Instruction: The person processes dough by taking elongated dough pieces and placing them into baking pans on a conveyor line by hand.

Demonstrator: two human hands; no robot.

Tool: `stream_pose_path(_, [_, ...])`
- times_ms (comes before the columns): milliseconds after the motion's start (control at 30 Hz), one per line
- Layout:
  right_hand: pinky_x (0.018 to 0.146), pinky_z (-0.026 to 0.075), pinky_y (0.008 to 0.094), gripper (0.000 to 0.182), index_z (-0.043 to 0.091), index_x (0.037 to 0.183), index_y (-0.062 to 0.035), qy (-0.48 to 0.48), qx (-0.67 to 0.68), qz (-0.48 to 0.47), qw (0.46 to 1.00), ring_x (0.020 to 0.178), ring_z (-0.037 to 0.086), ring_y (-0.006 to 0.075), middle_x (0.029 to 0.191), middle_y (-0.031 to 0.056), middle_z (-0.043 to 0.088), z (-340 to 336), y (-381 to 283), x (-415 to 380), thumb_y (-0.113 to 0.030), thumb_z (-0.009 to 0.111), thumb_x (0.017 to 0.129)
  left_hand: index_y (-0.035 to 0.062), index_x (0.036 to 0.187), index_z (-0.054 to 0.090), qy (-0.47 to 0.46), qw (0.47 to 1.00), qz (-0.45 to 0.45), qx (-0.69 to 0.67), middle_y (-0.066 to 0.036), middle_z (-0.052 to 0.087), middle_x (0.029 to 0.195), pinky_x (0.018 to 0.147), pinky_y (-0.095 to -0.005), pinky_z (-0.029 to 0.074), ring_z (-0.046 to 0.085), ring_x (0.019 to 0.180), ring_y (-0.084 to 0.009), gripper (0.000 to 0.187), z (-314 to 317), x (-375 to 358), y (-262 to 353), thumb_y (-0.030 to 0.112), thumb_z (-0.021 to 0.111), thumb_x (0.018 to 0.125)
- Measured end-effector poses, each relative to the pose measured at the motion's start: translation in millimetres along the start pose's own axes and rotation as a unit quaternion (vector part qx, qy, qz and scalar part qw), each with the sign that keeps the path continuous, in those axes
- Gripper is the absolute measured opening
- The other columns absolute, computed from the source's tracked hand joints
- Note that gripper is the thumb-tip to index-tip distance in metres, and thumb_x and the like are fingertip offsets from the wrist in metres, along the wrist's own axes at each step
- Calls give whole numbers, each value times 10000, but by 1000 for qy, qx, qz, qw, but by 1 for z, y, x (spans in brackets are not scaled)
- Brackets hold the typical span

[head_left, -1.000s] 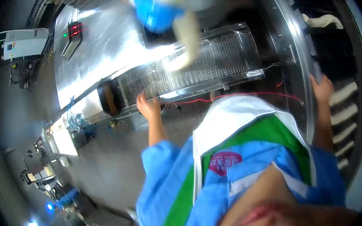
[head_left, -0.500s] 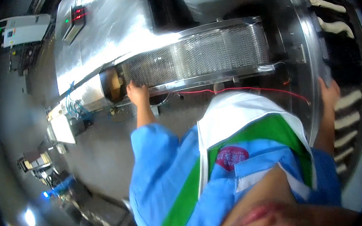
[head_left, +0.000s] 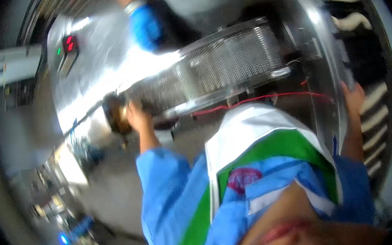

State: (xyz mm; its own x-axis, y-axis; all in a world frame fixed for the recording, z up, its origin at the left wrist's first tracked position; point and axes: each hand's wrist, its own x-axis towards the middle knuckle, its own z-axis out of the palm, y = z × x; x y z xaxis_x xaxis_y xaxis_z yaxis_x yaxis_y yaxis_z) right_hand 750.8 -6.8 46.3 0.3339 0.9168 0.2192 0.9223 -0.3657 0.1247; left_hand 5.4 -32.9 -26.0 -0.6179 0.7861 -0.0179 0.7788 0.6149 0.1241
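Observation:
My left hand (head_left: 136,117) is curled over the near left end of a wire-mesh conveyor (head_left: 228,64), close to its round end roller (head_left: 114,113). My right hand (head_left: 353,98) holds the curved metal rim (head_left: 330,60) of a big round machine on the right. Pale dough strips (head_left: 370,98) lie in rows beyond that rim, close to my right hand. My blue sleeves and white and green apron (head_left: 259,135) fill the lower middle.
Another person's blue-gloved hand (head_left: 145,26) hangs over the far side of the conveyor. A shiny steel housing carries a red digit display (head_left: 69,42). A red wire (head_left: 260,99) runs under the belt. A grey cabinet (head_left: 11,65) stands far left; floor lies below left.
My left hand slid left along the conveyor's edge toward the roller. The view tilted. The other person's gloved hand with dough left, then came back without it. My right hand stayed on the rim.

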Motion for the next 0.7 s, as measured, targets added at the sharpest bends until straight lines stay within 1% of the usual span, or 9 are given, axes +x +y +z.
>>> stream_pose_path(200, [870,365,483,609,536,1011,21,-98,3,78,992,1034,484,376,1047,208,555,8,-30,-23,-527,598,752,112,1331,359,-213,929,81,291,-108,290,1418,1072,-351,284,223,1327,-269,523,16,62,-7,152,535,840])
stream_pose_path(267, [886,365,470,621,529,1044,29,-53,-28,68,996,1039,487,368,1058,214,547,13,-36,-36,-516,605,755,95,1256,462,-109,935,217,257,-139,425,1326,1076,-374,233,354,1260,-278,410,59,90,-55,272,435,888])
stream_pose_path(367, [935,365,429,585,534,1077,30,-96,27,93,991,1098,465,352,1122,218,529,-13,-88,-35,-437,655,746,61,1200,514,-109,990,59,67,-144,555,1162,876,-405,444,540,1055,-285,483,-19,80,-16,349,560,815])
stream_pose_path(467, [996,287,489,544,553,1044,12,-74,65,113,989,1079,479,323,1058,190,550,-37,-142,-28,-419,666,733,37,1164,525,-107,975,72,-180,-148,587,1112,855,-351,450,573,987,-248,505,0,149,-113,220,669,716])
stream_pose_path(500, [993,261,535,537,550,1033,8,-97,65,129,985,1064,488,310,1032,176,559,-38,-150,-27,-417,669,726,37,1178,515,-81,992,82,-41,-136,592,1104,851,-347,454,571,989,-247,529,-55,125,-68,158,690,694])
stream_pose_path(533, [994,256,542,542,546,1037,3,-103,54,127,985,1068,485,306,1036,168,561,-31,-152,-32,-425,664,725,53,1166,525,-81,967,32,-239,-106,599,1075,846,-359,461,575,952,-237,495,-34,154,-112,144,682,705])
stream_pose_path(567, [996,252,550,548,543,1041,-1,-106,48,119,986,1071,482,302,1039,160,563,-24,-156,-32,-433,660,725,56,1119,544,-89,967,-29,-239,-84,598,1049,813,-357,483,576,910,-210,433,-85,130,-65,144,677,716])
stream_pose_path(633, [1002,244,550,560,539,1046,-3,-114,52,117,985,1077,475,299,1047,156,562,-27,-172,-32,-446,653,724,19,1065,538,-14,994,84,-64,-107,594,1008,728,-343,516,573,858,-199,334,-147,112,-31,112,622,755])
stream_pose_path(700, [1020,221,551,581,537,1052,-1,-140,51,95,984,1091,460,289,1059,147,561,-36,-184,-33,-472,636,726,4,1130,498,21,981,65,-180,-192,536,1099,793,-388,517,554,952,-258,450,-181,128,-22,192,649,751])
